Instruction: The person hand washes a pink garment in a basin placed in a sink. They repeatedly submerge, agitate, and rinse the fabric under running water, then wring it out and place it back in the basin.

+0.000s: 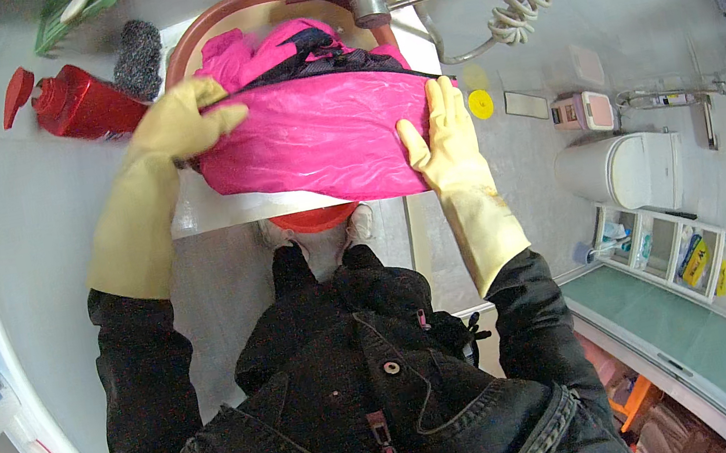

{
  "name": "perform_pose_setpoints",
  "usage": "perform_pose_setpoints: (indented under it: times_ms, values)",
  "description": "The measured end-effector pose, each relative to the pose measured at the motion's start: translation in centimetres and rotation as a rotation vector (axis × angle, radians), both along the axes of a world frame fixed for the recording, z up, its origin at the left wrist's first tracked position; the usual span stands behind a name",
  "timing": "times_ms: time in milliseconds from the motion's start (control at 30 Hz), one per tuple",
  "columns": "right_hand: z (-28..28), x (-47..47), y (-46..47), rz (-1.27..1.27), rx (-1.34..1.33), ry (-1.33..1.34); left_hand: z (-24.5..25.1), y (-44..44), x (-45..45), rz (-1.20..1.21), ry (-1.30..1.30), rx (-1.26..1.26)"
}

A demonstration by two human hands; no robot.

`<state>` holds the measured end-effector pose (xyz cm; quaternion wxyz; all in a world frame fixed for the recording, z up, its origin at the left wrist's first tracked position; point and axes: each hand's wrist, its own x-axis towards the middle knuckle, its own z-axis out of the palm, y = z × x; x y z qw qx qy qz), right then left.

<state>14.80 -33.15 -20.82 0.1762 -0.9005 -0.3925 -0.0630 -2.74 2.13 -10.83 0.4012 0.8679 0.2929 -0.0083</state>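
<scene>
A wet pink garment with a black zip edge and dark mesh lining is spread over a white sink surface. Its bunched far part rests in a round basin with a brown rim. My left hand, in a pale yellow rubber glove, lies at the garment's left edge, slightly blurred, thumb apart from the fingers. On the right edge, my right hand, gloved the same way, lies flat with fingers straight and thumb out.
A metal mixer tap overhangs the basin. Left stand a red pump bottle and a dark scrubbing pad. A coiled hose hangs at right. Below, a red tub sits between my feet. A toilet stands farther right.
</scene>
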Motion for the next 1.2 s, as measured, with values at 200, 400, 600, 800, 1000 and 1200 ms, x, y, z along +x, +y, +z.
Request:
perform_pose_setpoints:
  times_ms: [200, 400, 600, 800, 1000, 1200]
  values:
    - [0.3, -1.1, 1.5, 0.058, -0.036, -0.082, 1.0, 0.7, 1.7, -0.053, -0.222, 0.618]
    - [0.0, -1.1, 1.0, 0.044, -0.139, 0.005, 0.7, -16.1, 4.5, -0.454, -0.26, 0.729]
    - [0.2, -1.4, 1.1, 0.034, -0.095, 0.029, -7.2, -9.6, 2.9, -0.368, -0.306, 0.428]
    - [0.3, -1.4, 1.6, 0.06, -0.09, -0.021, -6.2, -7.4, 0.3, -0.183, -0.141, 0.793]
    - [0.1, -1.2, 0.8, 0.07, -0.129, -0.008, -6.3, -12.1, 4.2, -0.333, -0.072, 0.478]
    - [0.0, -0.9, 1.4, 0.063, -0.169, -0.057, -4.5, -16.9, 6.6, -0.52, 0.093, 0.298]
